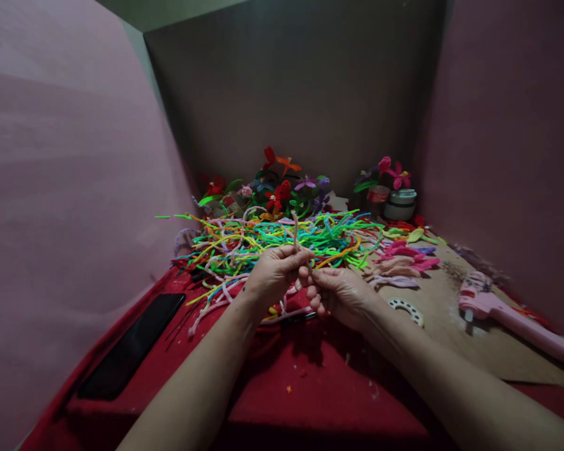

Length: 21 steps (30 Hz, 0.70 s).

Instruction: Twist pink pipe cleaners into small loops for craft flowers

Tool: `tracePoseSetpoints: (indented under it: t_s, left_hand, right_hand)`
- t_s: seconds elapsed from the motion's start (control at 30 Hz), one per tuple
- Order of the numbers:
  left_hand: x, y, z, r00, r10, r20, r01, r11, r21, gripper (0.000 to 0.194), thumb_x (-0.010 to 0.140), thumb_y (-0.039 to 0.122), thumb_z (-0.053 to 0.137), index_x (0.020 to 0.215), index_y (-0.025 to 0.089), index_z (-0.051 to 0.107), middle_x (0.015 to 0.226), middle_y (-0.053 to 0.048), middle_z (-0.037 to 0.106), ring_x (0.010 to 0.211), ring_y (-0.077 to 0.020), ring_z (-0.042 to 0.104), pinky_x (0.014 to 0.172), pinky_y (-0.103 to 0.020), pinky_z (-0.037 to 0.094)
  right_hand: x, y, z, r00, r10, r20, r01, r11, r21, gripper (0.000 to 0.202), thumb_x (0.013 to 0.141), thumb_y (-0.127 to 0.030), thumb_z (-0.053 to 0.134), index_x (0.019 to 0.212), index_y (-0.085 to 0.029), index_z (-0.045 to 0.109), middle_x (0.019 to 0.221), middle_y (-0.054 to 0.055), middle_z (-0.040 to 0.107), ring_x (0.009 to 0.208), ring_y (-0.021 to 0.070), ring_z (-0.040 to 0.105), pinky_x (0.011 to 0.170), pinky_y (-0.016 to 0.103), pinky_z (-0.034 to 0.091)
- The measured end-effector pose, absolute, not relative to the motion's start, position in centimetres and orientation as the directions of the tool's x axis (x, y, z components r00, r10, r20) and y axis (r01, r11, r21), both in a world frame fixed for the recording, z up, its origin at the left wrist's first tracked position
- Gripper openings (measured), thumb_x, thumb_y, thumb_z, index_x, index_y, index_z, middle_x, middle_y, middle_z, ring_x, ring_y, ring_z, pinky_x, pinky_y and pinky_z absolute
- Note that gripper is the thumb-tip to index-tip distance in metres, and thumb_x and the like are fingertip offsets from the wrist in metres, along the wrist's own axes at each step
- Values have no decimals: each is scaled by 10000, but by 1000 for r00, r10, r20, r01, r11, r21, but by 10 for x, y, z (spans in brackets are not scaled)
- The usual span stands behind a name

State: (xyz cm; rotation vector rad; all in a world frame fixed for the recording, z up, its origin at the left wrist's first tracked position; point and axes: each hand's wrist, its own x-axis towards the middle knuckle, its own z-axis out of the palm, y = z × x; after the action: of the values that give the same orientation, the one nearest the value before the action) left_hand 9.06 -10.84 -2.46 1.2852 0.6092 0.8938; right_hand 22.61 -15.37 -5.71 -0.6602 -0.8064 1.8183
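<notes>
While both hands work at chest level above the red cloth (319,401), a pale, fuzzy stem (294,227) is gripped between the fingertips. The left hand (279,270) pinches it with thumb and forefinger, its upper part projecting upward beyond them. The right hand (341,289) appears to pinch the lower part just beside the left fingertips, its remaining fingers curled beneath; the exact contact is too small to tell. The step seems to be one of bending or twisting. Good practice would be to let one pinch anchor the stem while the other turns it in small, even increments, with both grips close together so that the bend stays local. Light pressure should spare the fuzzy covering, and a sharp repeated fold at one point could weaken any core within.

As to position, the stem lies between the two hands; its free end rises above the left thumb, in front of the heap of coloured stems (282,238). Its lower end is hidden by the fingers. The white perforated ring (408,304) and the pink glue gun (486,305) lie to the right, apart from the hands.
</notes>
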Motion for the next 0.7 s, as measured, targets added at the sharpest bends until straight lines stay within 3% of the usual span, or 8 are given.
tracePoseSetpoints:
  t_s: [0.13,0.27,0.37,0.57,0.7]
  left_hand:
    - [91,-108,-25,466,876,120,-162,-49,986,235,669,331,668,731,116,597,495,33,501,393,-39,429,377,-154,305]
    - [91,-110,-25,431,897,98,-139,-41,990,245,649,341,682,674,119,580,452,55,439,374,-20,384,380,-152,243]
    - [92,-111,-27,458,886,74,-106,-28,994,252,653,350,674,680,114,592,493,29,495,392,-35,419,385,-164,249]
    - [94,-110,-31,402,914,62,-128,-11,992,239,638,327,685,685,115,586,471,43,474,356,-19,358,372,-161,231]
    - [95,-110,-30,339,938,70,-184,-7,983,228,636,301,688,651,115,558,463,44,463,380,-27,394,400,-159,283]
  right_hand:
    - [228,-154,-58,-262,962,-74,-529,-208,-823,181,679,-268,677,669,-111,587,518,27,611,397,106,554,360,182,397]
    - [228,-154,-55,-240,970,-37,-505,-157,-848,200,641,-278,702,706,-111,614,596,48,646,479,123,590,475,230,464]
    - [227,-153,-53,-201,979,21,-480,-80,-874,218,628,-299,706,705,-106,636,615,51,655,525,127,603,547,248,477]
    - [224,-156,-53,-29,999,20,-303,11,-953,240,619,-350,695,636,-123,617,526,25,632,422,101,546,437,211,414]
    - [222,-158,-52,-36,999,31,-264,20,-964,240,635,-359,677,675,-127,629,549,27,639,441,104,553,451,215,418]
